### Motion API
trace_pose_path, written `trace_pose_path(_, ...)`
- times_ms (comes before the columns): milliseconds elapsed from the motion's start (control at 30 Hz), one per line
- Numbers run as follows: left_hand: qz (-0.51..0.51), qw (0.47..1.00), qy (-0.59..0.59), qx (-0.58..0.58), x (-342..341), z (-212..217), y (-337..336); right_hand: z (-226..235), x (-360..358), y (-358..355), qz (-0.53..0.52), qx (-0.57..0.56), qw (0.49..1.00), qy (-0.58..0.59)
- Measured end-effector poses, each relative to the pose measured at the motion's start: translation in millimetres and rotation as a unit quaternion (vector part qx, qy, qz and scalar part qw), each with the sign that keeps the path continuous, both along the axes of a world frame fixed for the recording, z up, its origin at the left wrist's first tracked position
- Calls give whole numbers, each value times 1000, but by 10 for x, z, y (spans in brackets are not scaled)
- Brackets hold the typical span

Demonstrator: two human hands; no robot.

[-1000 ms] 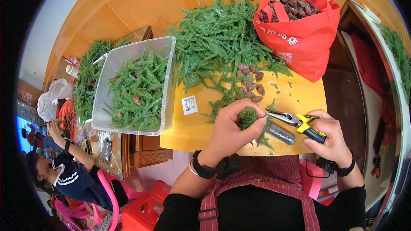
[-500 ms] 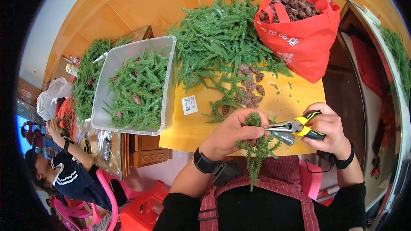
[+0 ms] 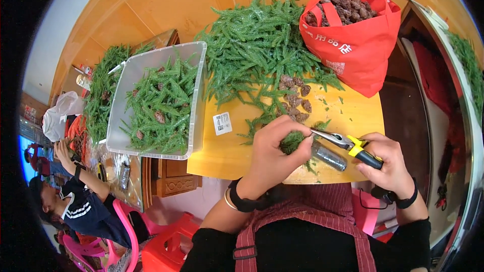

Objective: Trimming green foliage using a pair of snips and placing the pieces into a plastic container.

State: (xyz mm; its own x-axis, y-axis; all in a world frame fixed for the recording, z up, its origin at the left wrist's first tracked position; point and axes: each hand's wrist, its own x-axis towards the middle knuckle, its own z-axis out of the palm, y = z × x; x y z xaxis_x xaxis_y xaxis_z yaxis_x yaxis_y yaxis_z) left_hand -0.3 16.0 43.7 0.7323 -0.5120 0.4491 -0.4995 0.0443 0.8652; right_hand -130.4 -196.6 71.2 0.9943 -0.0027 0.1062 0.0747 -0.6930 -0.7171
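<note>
My left hand (image 3: 276,150) is closed in a pinch around a green artificial pine sprig (image 3: 292,142), most of it hidden behind the fingers. In my right hand (image 3: 387,163) are needle-nose pliers (image 3: 348,145) with yellow and black handles. Their tips touch or nearly touch the left fingertips; whether the jaws grip anything is too small to tell. Beneath the pliers, a dark grey cylindrical bundle (image 3: 329,157) lies on the yellow table (image 3: 360,118). Loose brown pine cones (image 3: 297,102) lie just beyond my left hand.
A large pile of pine sprigs (image 3: 257,45) covers the table's back. A red bag (image 3: 353,45) of pine cones stands at the back right. At left, a clear plastic bin (image 3: 199,95) holds sprigs with cones. A white label (image 3: 222,123) lies nearby. Another person (image 3: 85,199) sits far left.
My left hand has turned over, so the sprig no longer hangs toward me. The pliers have tilted, handles lower, and the grey bundle is more exposed.
</note>
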Motion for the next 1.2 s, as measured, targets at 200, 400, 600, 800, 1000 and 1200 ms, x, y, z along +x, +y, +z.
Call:
trace_pose_path(200,-173,928,325,-51,42,28,88,-98,41,-105,46,13,996,-81)
trace_pose_path(400,-280,858,419,-101,97,-71,81,-131,114,-169,82,-24,986,-142)
trace_pose_path(600,-288,820,485,-97,55,-76,57,-106,157,-189,102,-68,976,-180)
trace_pose_path(800,-328,771,534,-115,37,-112,49,-53,172,-207,121,-131,959,-220)
trace_pose_path(1000,-350,759,540,-101,25,-85,43,-62,162,-215,124,-141,949,-254)
trace_pose_path(1200,-257,884,389,-38,62,26,53,-109,111,-220,121,-113,955,-248)
